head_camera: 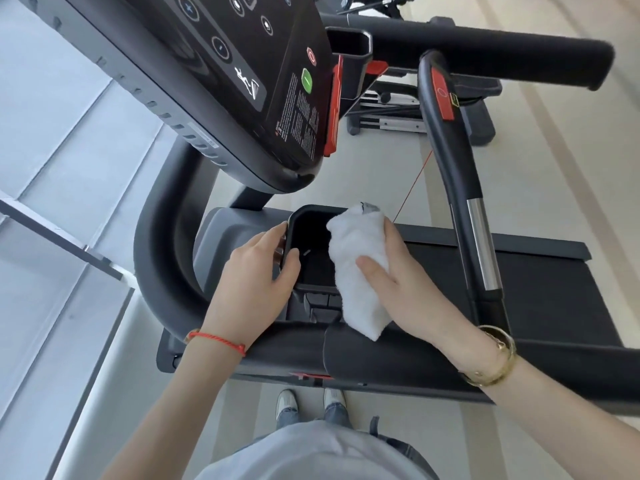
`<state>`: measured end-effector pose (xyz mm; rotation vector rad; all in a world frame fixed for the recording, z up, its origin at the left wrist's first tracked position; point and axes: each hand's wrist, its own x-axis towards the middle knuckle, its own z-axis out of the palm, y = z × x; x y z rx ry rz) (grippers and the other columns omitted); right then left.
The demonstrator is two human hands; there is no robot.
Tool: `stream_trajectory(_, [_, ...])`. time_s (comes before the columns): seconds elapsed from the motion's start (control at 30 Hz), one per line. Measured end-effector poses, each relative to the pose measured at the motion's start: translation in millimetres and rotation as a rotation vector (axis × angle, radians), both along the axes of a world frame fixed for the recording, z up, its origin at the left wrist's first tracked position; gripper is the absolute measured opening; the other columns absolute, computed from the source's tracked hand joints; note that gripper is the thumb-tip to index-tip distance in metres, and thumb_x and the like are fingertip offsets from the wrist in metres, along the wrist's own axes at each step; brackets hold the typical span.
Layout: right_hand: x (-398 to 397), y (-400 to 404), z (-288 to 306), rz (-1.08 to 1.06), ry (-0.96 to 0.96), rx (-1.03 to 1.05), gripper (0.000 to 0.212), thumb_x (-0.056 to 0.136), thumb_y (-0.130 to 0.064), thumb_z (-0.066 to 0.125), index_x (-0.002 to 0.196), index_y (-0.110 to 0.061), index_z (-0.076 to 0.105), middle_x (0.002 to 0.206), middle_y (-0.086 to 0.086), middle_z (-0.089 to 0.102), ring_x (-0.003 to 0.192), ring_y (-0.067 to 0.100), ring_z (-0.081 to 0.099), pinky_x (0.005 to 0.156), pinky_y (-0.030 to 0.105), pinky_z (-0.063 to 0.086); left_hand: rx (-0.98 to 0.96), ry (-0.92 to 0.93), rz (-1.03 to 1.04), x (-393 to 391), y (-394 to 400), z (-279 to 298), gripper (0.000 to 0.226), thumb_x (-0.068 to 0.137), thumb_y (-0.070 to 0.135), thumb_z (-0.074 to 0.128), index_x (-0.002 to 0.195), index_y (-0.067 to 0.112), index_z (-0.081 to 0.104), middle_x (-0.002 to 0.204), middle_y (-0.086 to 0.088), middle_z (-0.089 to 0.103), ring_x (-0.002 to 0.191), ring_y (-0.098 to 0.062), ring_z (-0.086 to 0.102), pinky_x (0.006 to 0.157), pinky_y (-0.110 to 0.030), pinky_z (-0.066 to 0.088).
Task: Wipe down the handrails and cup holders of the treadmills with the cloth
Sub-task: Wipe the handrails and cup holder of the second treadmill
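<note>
Where cloth [360,268] drapes the cup holder [308,289], its right rim (and fingertips) hides

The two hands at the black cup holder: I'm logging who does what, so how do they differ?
The left hand is bare and grips the near-left rim of the black plastic cup holder; the right hand holds the white cloth against its right side. The left wrist wears a red string bracelet, the right a gold bangle. Both are at the same holder.
</note>
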<state>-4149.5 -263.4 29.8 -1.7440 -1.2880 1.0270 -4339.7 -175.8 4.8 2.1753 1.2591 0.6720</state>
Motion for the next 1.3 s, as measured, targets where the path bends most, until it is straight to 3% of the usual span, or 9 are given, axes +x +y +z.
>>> stream_trajectory(0.17, [-5.4, -21.0, 1.2, -0.003, -0.148, 0.015, 0.061, 0.104, -0.027, 0.039, 0.155, -0.033, 0.006, 0.161, -0.02, 0.006, 0.145, -0.002, 0.014, 0.121, 0.027, 0.018, -0.081, -0.044, -0.037, -5.0, 3.5, 0.6, 0.048, 0.095, 0.043, 0.042, 0.138, 0.024, 0.053, 0.106, 0.01, 0.064, 0.089, -0.004, 0.062, 0.084, -0.021, 0.048])
stream_trajectory(0.37, [5.1, -23.0, 16.0, 0.502, -0.439, 0.138, 0.054, 0.104, -0.017, 0.042, 0.153, -0.025, 0.022, 0.16, -0.013, 0.021, 0.144, -0.007, 0.015, 0.114, 0.014, 0.022, -0.059, -0.1, -0.044, -14.2, 9.4, 4.7, 0.037, 0.102, 0.026, 0.04, 0.134, 0.025, 0.058, 0.102, 0.021, 0.06, 0.087, 0.017, 0.051, 0.078, 0.006, 0.03])
stream_trajectory(0.47, [-10.1, -6.9, 30.9, 0.56, -0.431, 0.045, 0.044, 0.099, -0.051, 0.03, 0.124, -0.023, 0.053, 0.111, -0.007, 0.065, 0.112, 0.002, 0.05, 0.081, 0.015, 0.044, -0.124, -0.179, -0.045, -16.8, 11.0, 6.2, 0.034, 0.103, 0.022, 0.039, 0.129, 0.028, 0.062, 0.1, 0.026, 0.063, 0.095, 0.014, 0.057, 0.079, 0.001, 0.035])
stream_trajectory(0.57, [-30.8, 14.0, 32.2, 0.598, -0.442, -0.024, 0.036, 0.102, -0.043, 0.035, 0.084, -0.016, 0.048, 0.063, -0.012, 0.054, 0.068, 0.008, 0.057, 0.074, 0.034, 0.048, -0.194, -0.245, -0.037, -19.5, 10.7, 7.9, 0.032, 0.104, 0.022, 0.039, 0.124, 0.028, 0.064, 0.103, 0.018, 0.069, 0.101, 0.004, 0.061, 0.084, -0.004, 0.04])
stream_trajectory(0.7, [-31.6, 19.4, 26.0, 0.653, -0.798, -0.031, 0.041, 0.101, -0.052, 0.02, 0.092, -0.019, 0.042, 0.081, -0.007, 0.059, 0.08, 0.016, 0.06, 0.088, 0.04, 0.041, -0.288, -0.318, 0.004, -19.4, 9.7, 7.8, 0.033, 0.105, 0.027, 0.038, 0.122, 0.024, 0.066, 0.101, 0.017, 0.071, 0.098, 0.003, 0.064, 0.083, -0.008, 0.044])
stream_trajectory(0.97, [12.9, -0.4, 29.8, 0.689, -0.791, 0.135, 0.034, 0.096, -0.056, 0.03, 0.083, -0.027, 0.04, 0.081, -0.014, 0.041, 0.08, -0.001, 0.029, 0.076, 0.002, 0.029, -0.183, -0.262, -0.027, -16.9, 3.4, 9.8, 0.034, 0.105, 0.031, 0.036, 0.121, 0.028, 0.066, 0.103, 0.025, 0.069, 0.101, 0.005, 0.063, 0.088, -0.007, 0.042])
stream_trajectory(1.1, [-6.8, 16.4, 23.9, 0.677, -0.793, 0.099, 0.053, 0.096, -0.059, 0.011, 0.09, -0.023, 0.049, 0.072, -0.013, 0.051, 0.078, 0.009, 0.047, 0.072, 0.023, 0.026, -0.153, -0.24, -0.013, -15.8, 2.6, 9.0, 0.033, 0.105, 0.028, 0.038, 0.12, 0.024, 0.067, 0.085, 0.029, 0.066, 0.085, 0.014, 0.06, 0.076, -0.001, 0.038])
stream_trajectory(1.2, [-31.7, 28.0, 16.2, 0.625, -0.859, 0.037, 0.065, 0.091, -0.062, 0.003, 0.108, -0.022, 0.051, 0.077, -0.007, 0.065, 0.075, 0.019, 0.062, 0.078, 0.042, 0.044, -0.208, -0.276, -0.007, -15.9, 2.6, 9.7, 0.033, 0.105, 0.025, 0.037, 0.12, 0.024, 0.068, 0.101, 0.024, 0.07, 0.098, 0.011, 0.061, 0.081, -0.002, 0.04])
stream_trajectory(1.3, [-28.7, 19.3, 13.7, 0.608, -0.871, 0.05, 0.062, 0.092, -0.062, 0.005, 0.109, -0.023, 0.05, 0.085, -0.009, 0.065, 0.077, 0.017, 0.062, 0.081, 0.043, 0.042, -0.207, -0.271, -0.009, -15.8, 1.1, 11.8, 0.033, 0.105, 0.024, 0.038, 0.119, 0.025, 0.068, 0.103, 0.023, 0.07, 0.102, 0.009, 0.061, 0.082, -0.002, 0.039])
